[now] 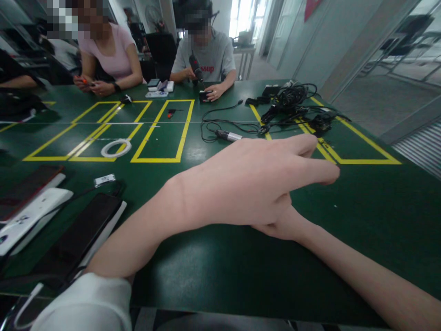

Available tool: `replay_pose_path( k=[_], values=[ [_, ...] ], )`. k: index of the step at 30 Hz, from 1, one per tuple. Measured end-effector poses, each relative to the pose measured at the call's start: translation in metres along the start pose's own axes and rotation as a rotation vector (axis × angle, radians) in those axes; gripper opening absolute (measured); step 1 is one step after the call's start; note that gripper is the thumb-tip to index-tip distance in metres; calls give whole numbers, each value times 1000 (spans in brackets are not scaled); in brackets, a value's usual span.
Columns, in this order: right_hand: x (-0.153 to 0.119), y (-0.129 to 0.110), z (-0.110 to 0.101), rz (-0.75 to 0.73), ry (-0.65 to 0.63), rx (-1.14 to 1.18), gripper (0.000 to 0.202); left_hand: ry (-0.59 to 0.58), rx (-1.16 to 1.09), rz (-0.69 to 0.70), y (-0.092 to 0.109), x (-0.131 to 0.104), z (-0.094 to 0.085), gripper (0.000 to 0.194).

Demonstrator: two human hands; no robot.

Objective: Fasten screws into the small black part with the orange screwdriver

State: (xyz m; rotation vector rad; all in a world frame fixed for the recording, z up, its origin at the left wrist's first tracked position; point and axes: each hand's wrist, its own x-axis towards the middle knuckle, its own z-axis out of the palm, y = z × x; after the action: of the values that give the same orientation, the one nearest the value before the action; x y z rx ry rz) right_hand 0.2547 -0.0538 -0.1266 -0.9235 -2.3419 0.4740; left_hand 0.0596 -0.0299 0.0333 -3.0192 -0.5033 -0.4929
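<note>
My left hand [241, 181] reaches across the middle of the view, its back turned up and its fingers bent over and pointing right. Behind and below it is my right hand [280, 223], mostly covered by the left, and the two appear to touch. The right hand's fingers are hidden, and anything between the hands is out of sight. Both are above the green table [361, 220]. Just beyond the left hand lies a black and silver handheld device [228, 135] with a cable.
Left of my arm are a dark phone [81, 234], a white power bank [36, 218] and a second phone [29, 188]. A white ring [116, 148] lies among yellow tape outlines. Black cables [289, 105] pile up at the back right. Across the table, a person holds a power drill [195, 68].
</note>
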Motion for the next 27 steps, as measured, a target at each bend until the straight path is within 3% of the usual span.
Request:
replay_pose_path(
  k=[5, 12, 16, 21, 27],
  values=[
    [-1, 2, 2, 37, -47, -49, 16, 13, 35, -30, 1, -1, 3, 31],
    [-4, 5, -6, 71, -52, 84, 22, 2, 106, -103, 3, 1, 3, 34],
    [-6, 8, -4, 25, -4, 137, 23, -4, 90, -72, 4, 2, 3, 28],
    [-8, 13, 3, 108, 9, 166, 22, 7, 116, -31, 6, 1, 5, 38],
    [-6, 10, -3, 116, -43, 182, 14, 4, 86, -19, 9, 2, 5, 25]
  ],
)
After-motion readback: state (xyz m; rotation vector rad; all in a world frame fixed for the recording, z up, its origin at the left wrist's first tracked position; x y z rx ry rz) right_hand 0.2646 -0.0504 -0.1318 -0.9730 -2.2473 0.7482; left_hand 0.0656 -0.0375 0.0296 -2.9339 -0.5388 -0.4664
